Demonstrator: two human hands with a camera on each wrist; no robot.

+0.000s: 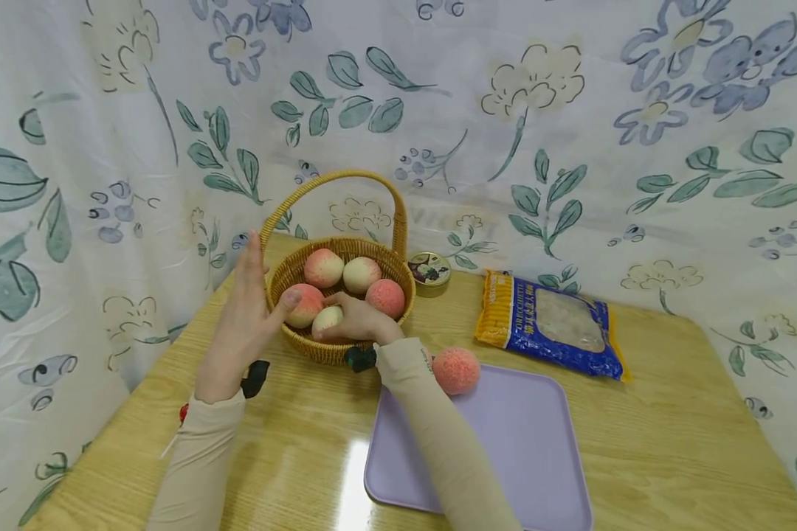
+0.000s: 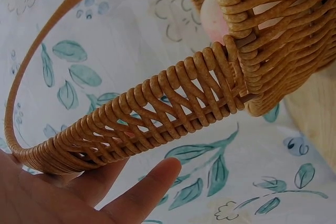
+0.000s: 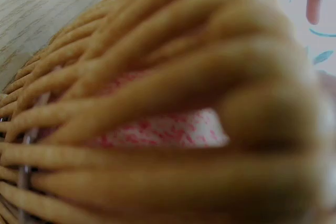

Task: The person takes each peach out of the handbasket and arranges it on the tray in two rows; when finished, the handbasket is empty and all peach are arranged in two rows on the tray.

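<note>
A wicker basket with a tall arched handle stands on the table and holds several pink-and-white peaches. My right hand reaches over the near rim and grips a pale peach at the front. Around it lie other peaches, among them a reddish one on the right. My left hand is raised at the basket's left side, fingers straight and thumb apart. In the left wrist view, its fingers lie alongside the handle; whether they touch is unclear. Wicker fills most of the right wrist view, hiding the right hand.
One pink peach lies at the back left of a lilac tray, beneath the right forearm's side. A round tin stands right of the basket. Farther right lies a blue-and-yellow pasta bag. A floral curtain closes off the back.
</note>
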